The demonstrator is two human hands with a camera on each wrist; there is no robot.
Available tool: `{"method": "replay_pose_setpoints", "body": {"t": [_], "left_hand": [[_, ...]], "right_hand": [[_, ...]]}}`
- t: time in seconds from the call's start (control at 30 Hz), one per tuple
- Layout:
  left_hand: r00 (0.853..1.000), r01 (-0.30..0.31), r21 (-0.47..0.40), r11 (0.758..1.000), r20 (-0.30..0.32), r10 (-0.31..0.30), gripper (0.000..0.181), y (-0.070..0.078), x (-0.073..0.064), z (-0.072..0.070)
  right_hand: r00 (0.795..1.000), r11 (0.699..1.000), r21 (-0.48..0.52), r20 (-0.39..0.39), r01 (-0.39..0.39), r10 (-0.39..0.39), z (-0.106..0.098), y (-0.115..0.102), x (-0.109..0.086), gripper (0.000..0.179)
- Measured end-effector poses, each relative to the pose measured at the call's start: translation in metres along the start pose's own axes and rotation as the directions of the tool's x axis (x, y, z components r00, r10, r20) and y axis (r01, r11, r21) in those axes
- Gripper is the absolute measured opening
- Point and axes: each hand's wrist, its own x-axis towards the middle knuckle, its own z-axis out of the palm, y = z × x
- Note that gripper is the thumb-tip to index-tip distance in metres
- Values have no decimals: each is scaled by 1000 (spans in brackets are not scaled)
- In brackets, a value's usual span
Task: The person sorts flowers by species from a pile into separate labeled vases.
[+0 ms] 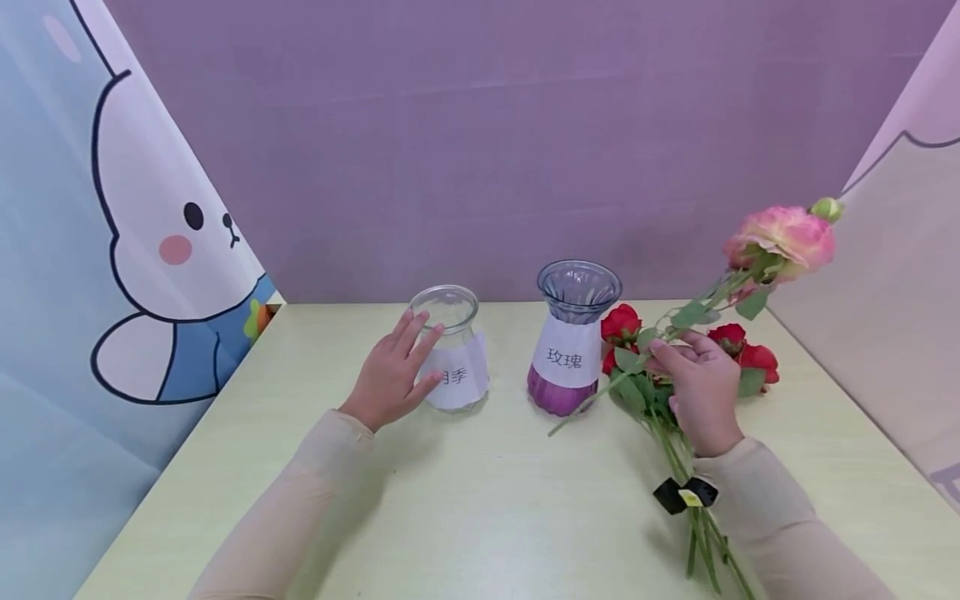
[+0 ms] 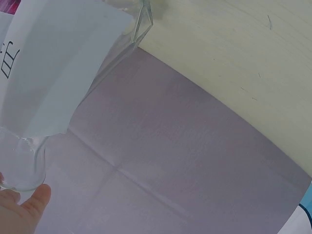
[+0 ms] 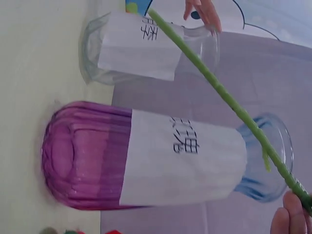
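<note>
My right hand (image 1: 701, 387) pinches the stem of a pink artificial flower (image 1: 783, 242), whose bloom tilts up to the right. In the right wrist view its green stem (image 3: 219, 87) crosses in front of both vases. My left hand (image 1: 393, 371) touches the rim of a clear glass vase (image 1: 457, 387) with extended fingers; the vase stands upright with a white paper label. To its right stands a blue-and-purple glass vase (image 1: 558, 392), also labelled. Below my right hand lie several red artificial roses (image 1: 757, 362), their stems gathered together and partly hidden by the hand.
Black wrist-camera gear (image 1: 670, 496) shows at my right wrist. A purple cloth backdrop (image 1: 487, 150) rises behind the pale table (image 1: 480, 517). Printed cloth with a cartoon figure (image 1: 187, 267) hangs on the left, and another light cloth (image 1: 885, 317) on the right.
</note>
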Motion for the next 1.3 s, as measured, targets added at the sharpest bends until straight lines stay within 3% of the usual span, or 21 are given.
{"method": "replay_pose_setpoints", "body": {"t": [0.23, 0.37, 0.53, 0.7, 0.9, 1.1, 1.3], "left_hand": [[1000, 2, -1, 1000, -6, -2, 72, 0, -1, 1], [1000, 6, 5, 1000, -7, -5, 71, 0, -1, 2], [1000, 13, 2, 1000, 0, -13, 72, -1, -1, 1], [1000, 15, 1, 1000, 5, -15, 72, 0, -2, 1], [1000, 4, -2, 1000, -2, -4, 70, -1, -1, 2], [1000, -5, 8, 1000, -5, 5, 69, -3, -2, 6], [1000, -3, 15, 1000, -14, 4, 69, -3, -3, 7]], "right_hand": [[992, 994, 62, -96, 85, -79, 22, 6, -7, 34], [980, 985, 48, -113, 167, -161, 37, 11, -13, 23], [939, 940, 43, -75, 339, -335, 60, 20, -19, 9], [878, 877, 29, -24, 479, -478, 82, 27, -24, 18], [851, 850, -17, 1, 526, -526, 106, 23, -27, 25], [848, 843, -97, 16, 529, -530, 124, 0, -20, 23], [788, 779, -140, 7, 611, -616, 131, -21, -11, 24]]}}
